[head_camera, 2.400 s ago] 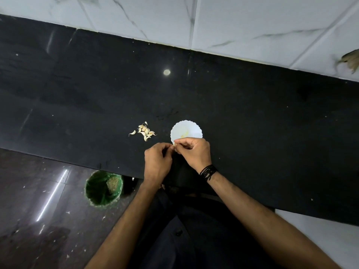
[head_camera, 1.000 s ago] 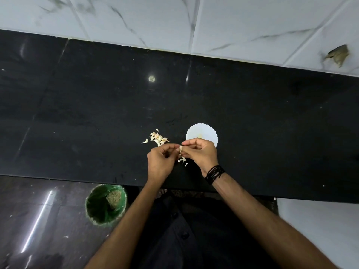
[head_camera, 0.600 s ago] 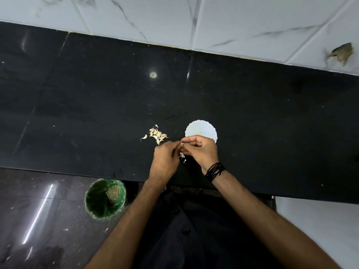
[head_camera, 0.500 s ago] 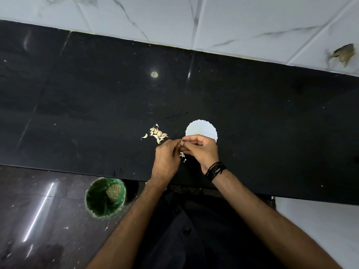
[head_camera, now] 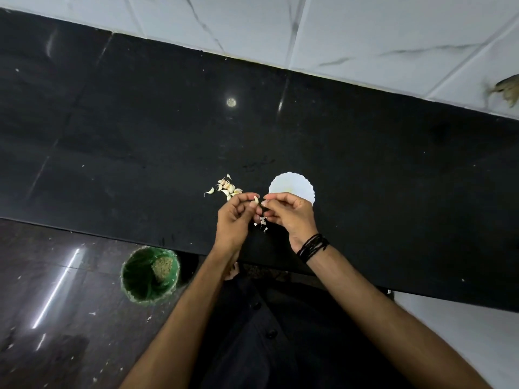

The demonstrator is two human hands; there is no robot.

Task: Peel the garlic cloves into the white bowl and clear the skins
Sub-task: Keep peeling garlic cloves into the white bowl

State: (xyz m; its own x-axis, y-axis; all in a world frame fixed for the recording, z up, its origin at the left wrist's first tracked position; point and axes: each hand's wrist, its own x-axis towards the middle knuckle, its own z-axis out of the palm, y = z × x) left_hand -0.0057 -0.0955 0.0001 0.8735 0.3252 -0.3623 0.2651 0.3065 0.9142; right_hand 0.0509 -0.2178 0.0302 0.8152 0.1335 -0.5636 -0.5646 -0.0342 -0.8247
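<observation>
Garlic clove (head_camera: 255,200) pinched in left hand (head_camera: 234,220) beside the white bowl (head_camera: 292,186), now drawn apart from right hand (head_camera: 289,213), its fingers (head_camera: 269,203) pinching probably a skin, more scraps (head_camera: 263,221) on bench (head_camera: 365,169) than before; nearly peeled, not yet bowled.

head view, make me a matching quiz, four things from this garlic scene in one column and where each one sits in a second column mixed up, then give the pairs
Things
1. white bowl
2. pile of unpeeled cloves
3. green bin
4. garlic skins

Places
A. on the floor, below the counter edge
B. on the counter beneath the two hands
C. on the counter just beyond the right hand
D. on the counter beyond the left hand, left of the bowl

Pairs: 1-C, 2-D, 3-A, 4-B
</observation>
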